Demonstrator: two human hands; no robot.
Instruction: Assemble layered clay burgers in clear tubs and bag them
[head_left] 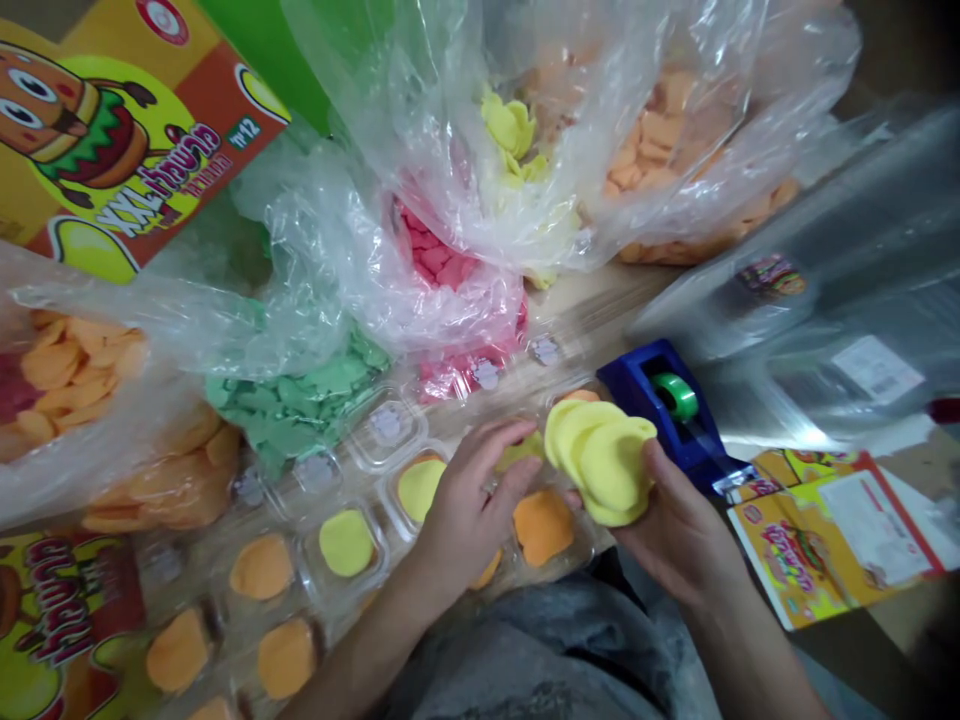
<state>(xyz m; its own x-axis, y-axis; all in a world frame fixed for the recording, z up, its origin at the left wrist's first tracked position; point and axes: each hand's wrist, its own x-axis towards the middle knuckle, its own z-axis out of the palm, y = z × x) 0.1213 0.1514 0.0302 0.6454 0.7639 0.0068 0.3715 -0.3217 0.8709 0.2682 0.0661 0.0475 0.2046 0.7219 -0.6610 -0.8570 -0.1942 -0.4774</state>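
Yellow discs [600,462] lie in the right hand [681,530].

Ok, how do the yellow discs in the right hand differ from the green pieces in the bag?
The yellow discs overlap in a stack held by the right hand, while the green pieces lie jumbled in a clear plastic bag. The green pieces far outnumber the yellow discs. The colours differ too: pale yellow discs, mint-green pieces. Both look thin and flat.

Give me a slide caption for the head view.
The right hand holds a stack of yellow discs; the left hand is over clear plastic containers.
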